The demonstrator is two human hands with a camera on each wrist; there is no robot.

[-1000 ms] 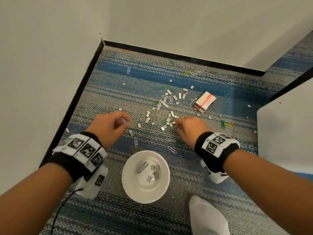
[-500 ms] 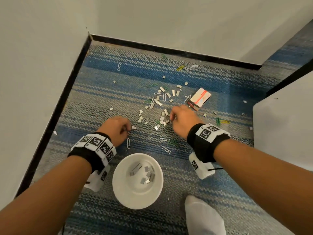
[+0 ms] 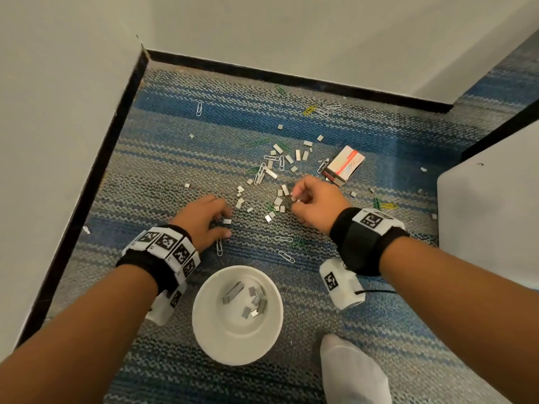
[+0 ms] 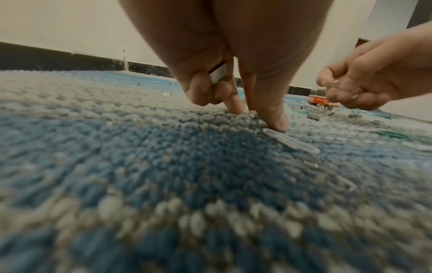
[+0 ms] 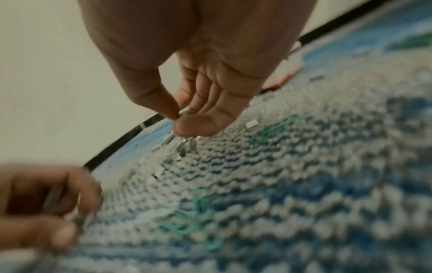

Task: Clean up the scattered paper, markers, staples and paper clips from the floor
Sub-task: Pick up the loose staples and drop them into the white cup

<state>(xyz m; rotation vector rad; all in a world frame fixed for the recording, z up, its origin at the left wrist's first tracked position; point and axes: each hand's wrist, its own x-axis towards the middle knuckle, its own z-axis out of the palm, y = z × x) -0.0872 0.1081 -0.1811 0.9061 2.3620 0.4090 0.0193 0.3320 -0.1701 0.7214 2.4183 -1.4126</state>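
**On the striped carpet, both your hands work the staple spill**

Down in the corner where two white walls meet, your left hand (image 3: 204, 220) sits low on the blue-and-grey carpet (image 3: 163, 176). Its outer fingers curl around a staple strip (image 4: 217, 73), tucked against the palm, while the thumb tip presses the carpet at the end of a silver paper clip (image 3: 219, 246). A loose staple piece (image 3: 227, 221) lies just beside those fingers.

To the right, your right hand (image 3: 316, 204) hovers over the thickest patch of scattered staples (image 3: 278, 201), thumb and forefinger pinching a small staple piece (image 5: 184, 114); the remaining fingers curl loosely underneath.

More staples and paper clips (image 3: 281, 163), silver, green and yellow, spread toward the far wall. A red-and-white staple box (image 3: 345, 164) lies on its side just beyond your right hand.

Near you, between your forearms, a white bowl (image 3: 210, 325) stands on the carpet with several collected staple strips (image 3: 248, 298) inside. Your white-socked foot (image 3: 353, 371) rests to its right.
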